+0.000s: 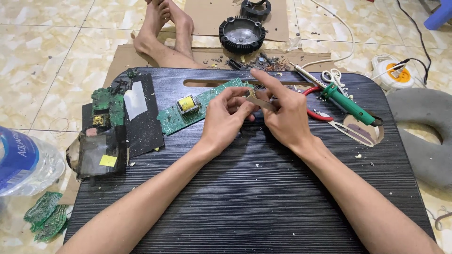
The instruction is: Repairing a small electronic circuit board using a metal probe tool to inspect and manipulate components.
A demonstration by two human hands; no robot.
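A small, silvery metal component (253,95) sits pinched between both hands' fingertips, just above the long green circuit board (200,106) lying flat on the counter.

Bare hands, bare forearms, no sleeves seen.
Left hand (225,118) and right hand (285,115): no gloves, rings or watch are worn. Bare feet (165,26) are seen beyond the counter; nails are cut short.

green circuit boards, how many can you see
3, maybe more. One long green circuit board lies on the black table beside the left hand; one tops the scrap pile left; broken pieces lie on the floor.
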